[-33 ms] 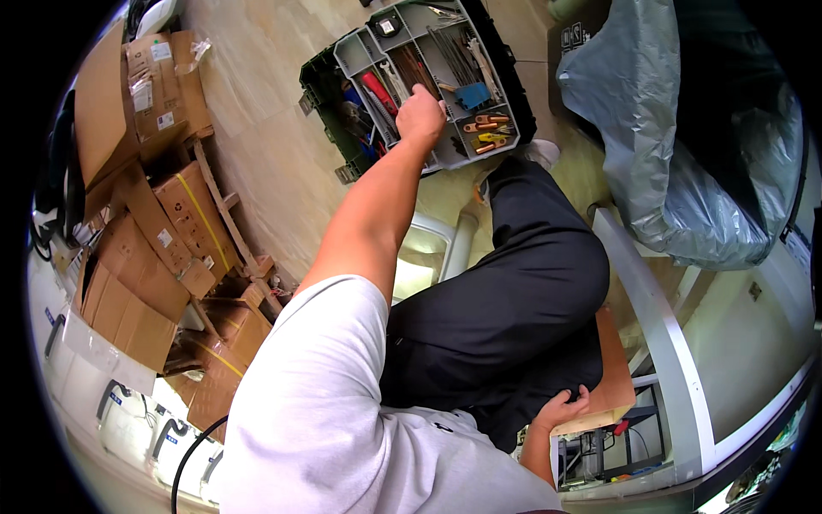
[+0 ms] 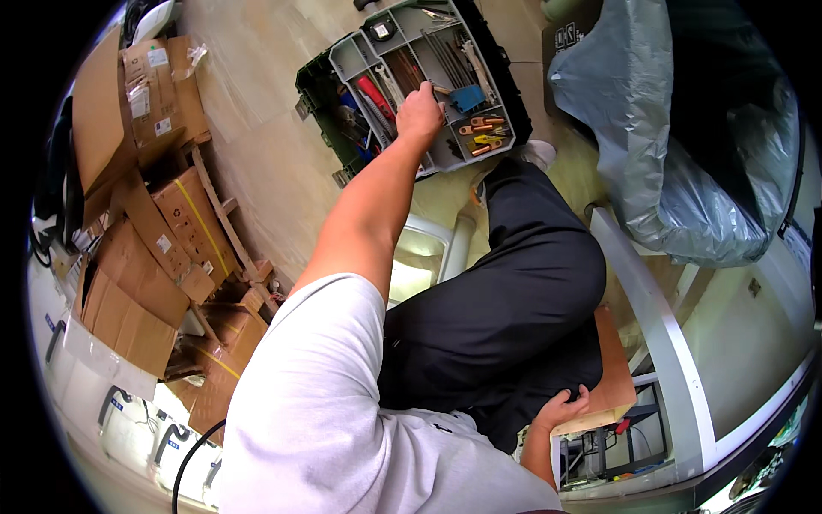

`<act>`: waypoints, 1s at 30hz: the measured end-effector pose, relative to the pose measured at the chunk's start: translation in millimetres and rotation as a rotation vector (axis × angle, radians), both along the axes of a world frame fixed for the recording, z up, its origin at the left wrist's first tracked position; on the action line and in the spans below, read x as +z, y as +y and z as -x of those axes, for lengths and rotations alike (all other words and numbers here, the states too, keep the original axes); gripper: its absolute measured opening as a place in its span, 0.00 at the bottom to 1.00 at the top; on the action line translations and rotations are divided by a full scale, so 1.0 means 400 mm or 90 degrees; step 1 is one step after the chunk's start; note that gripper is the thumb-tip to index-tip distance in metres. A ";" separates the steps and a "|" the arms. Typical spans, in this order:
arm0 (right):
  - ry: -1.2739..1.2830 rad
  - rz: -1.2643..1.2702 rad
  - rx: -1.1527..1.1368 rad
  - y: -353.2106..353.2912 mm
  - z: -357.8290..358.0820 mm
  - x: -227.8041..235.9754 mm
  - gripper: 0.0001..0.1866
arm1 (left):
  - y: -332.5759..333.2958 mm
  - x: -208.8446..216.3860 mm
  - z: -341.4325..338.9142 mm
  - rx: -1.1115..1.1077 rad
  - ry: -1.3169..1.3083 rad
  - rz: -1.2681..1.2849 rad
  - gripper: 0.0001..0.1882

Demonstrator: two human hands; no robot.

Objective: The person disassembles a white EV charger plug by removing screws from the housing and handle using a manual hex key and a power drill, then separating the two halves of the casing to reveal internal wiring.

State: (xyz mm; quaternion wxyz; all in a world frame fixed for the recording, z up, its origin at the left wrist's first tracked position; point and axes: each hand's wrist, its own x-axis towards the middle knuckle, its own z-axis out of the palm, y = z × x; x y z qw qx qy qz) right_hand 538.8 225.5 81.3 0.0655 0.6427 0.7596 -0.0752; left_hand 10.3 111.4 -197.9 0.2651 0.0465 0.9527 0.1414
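Note:
My left hand (image 2: 419, 115) reaches over the open toolbox (image 2: 301, 79) on the floor, its fingers curled closed above the middle compartments of the grey tray (image 2: 446, 159). What the fingers hold, if anything, is hidden. Just right of them lies a blue block-shaped piece (image 2: 467, 98) with a wooden-looking handle. Beside the hand are a red-handled tool (image 2: 375, 96), a wrench (image 2: 390, 84) and thin brown rods (image 2: 402, 68). Copper cable lugs (image 2: 481, 126) fill a near right compartment. At lower right, my right hand (image 2: 561, 412) rests by my thigh at the wooden seat's edge, fingers apart.
Cardboard boxes (image 2: 154, 94) are stacked on the left along a wooden frame. A large grey plastic bag (image 2: 629, 111) lines a bin at the right. White metal frame legs (image 2: 655, 321) stand beside the wooden seat (image 2: 615, 364). A tape measure (image 2: 381, 31) lies in the tray's far corner.
The view has shifted slightly, so the toolbox sits a little farther left in the picture. Both hands keep almost the same place and pose.

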 end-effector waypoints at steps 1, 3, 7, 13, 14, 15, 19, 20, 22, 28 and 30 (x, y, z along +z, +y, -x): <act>0.001 -0.003 0.010 0.003 0.005 0.000 0.20 | 0.002 -0.010 0.006 0.021 0.012 -0.005 0.16; 0.002 -0.008 0.022 0.000 0.010 0.003 0.20 | -0.005 -0.052 0.031 0.032 0.013 0.003 0.14; 0.005 -0.015 0.012 -0.007 0.018 0.001 0.20 | -0.003 -0.037 0.054 0.041 -0.021 -0.013 0.12; -0.012 -0.051 0.049 -0.021 0.001 -0.002 0.19 | -0.030 0.065 0.008 0.112 0.050 -0.191 0.10; -0.001 -0.065 0.048 -0.027 -0.005 -0.010 0.19 | -0.030 0.103 -0.012 0.135 0.047 -0.254 0.10; 0.011 -0.079 0.046 -0.032 -0.012 -0.016 0.18 | -0.032 0.146 -0.035 0.133 0.069 -0.313 0.08; 0.089 -0.104 0.050 -0.061 0.026 -0.005 0.17 | -0.005 0.436 -0.143 -0.003 0.115 -0.577 0.04; 0.131 -0.103 0.064 -0.063 0.079 0.024 0.16 | 0.001 0.510 -0.174 -0.052 0.110 -0.629 0.05; 0.283 -0.031 0.033 -0.067 0.160 0.066 0.14 | 0.006 0.647 -0.238 -0.170 0.070 -0.746 0.06; 0.892 0.314 -0.031 -0.110 0.396 0.377 0.18 | 0.007 0.944 -0.418 -0.568 -0.037 -0.958 0.10; 0.943 0.353 -0.015 -0.117 0.365 0.434 0.18 | 0.004 0.990 -0.478 -0.667 -0.058 -0.974 0.11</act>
